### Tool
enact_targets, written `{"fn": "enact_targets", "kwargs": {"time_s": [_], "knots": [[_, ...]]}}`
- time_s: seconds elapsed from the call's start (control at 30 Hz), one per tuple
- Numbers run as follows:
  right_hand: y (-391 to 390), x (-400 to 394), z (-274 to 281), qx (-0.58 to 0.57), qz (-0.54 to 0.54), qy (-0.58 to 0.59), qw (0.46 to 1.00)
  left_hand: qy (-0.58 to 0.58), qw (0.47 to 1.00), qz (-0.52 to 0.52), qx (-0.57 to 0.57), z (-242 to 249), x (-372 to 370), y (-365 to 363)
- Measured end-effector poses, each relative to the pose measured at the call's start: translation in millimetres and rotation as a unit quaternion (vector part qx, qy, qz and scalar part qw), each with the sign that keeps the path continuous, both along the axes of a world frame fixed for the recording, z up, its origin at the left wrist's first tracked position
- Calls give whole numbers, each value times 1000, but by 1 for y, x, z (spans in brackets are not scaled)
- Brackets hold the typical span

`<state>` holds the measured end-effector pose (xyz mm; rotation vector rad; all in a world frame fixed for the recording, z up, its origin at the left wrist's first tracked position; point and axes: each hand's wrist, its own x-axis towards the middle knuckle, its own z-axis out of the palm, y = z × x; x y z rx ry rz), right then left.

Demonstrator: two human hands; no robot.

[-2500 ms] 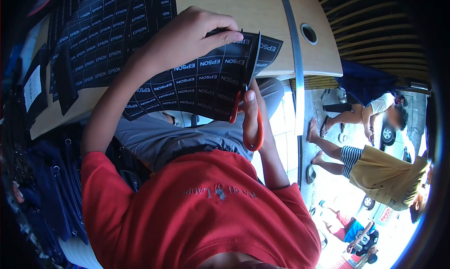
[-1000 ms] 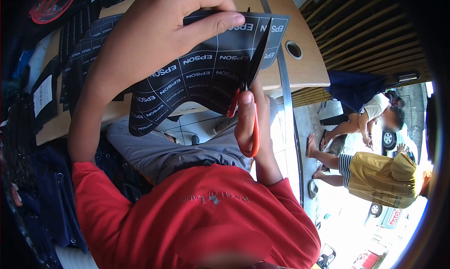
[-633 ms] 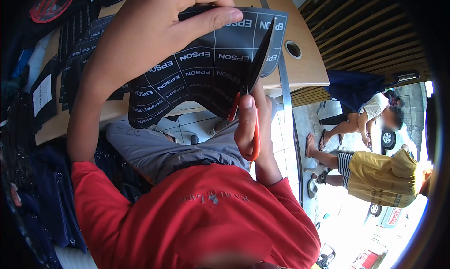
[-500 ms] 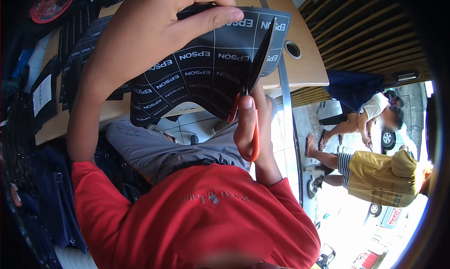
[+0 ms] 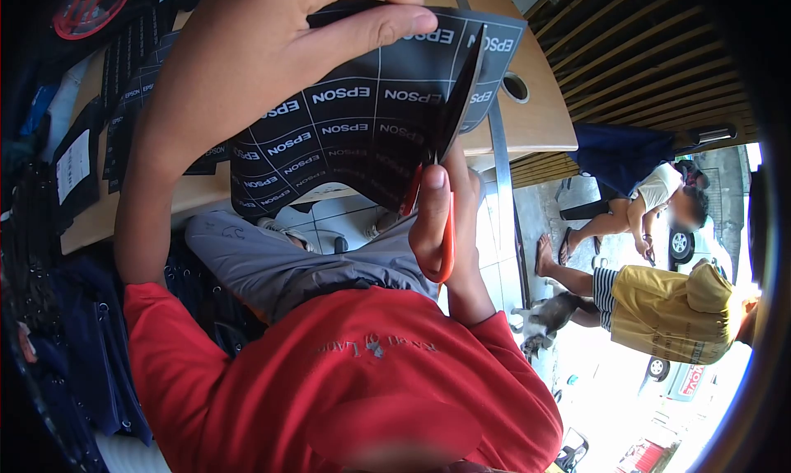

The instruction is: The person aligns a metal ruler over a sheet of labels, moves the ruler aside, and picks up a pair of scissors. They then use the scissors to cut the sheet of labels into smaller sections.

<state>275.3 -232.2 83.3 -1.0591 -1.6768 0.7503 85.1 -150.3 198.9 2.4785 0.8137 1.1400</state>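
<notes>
My left hand pinches the upper edge of a black sheet printed with white EPSON labels between thumb and fingers. The sheet hangs in a curve, its lower left part sagging towards my lap. My right hand is wrapped round the orange-red handles of a pair of scissors. Their dark blades point up and overlap the sheet near its right end, close to a white grid line, with the tips just below the top edge.
Behind the sheet is a wooden table with a round cable hole. More printed black sheets lie on its left side. Two people sit to the right, one in a yellow shirt. A cat is on the floor near them.
The sheet's right end has shifted slightly right and up relative to the blades, while my left hand moved a little right. The cat has come further into view on the floor.
</notes>
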Motion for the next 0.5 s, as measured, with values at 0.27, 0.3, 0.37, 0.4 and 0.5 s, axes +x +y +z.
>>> {"fn": "enact_targets", "kwargs": {"time_s": [0.27, 0.3, 0.37, 0.4, 0.5], "knots": [[-1, -2, 0, 12, -11, -3, 1000, 15, 1000, -3, 21, 5, 0, -1], [-1, -2, 1, 17, -12, -4, 1000, 15, 1000, -3, 21, 7, 0, -4], [-1, -1, 0, 18, -10, -6, 1000, 18, 998, -2, 53, 13, 1, -10], [-1, -1, 0, 20, -8, -9, 1000, 18, 998, -2, 54, 13, 0, -10], [0, 0, -3, 37, -9, -11, 999, 19, 1000, 7, 12, 8, 0, -6]]}}
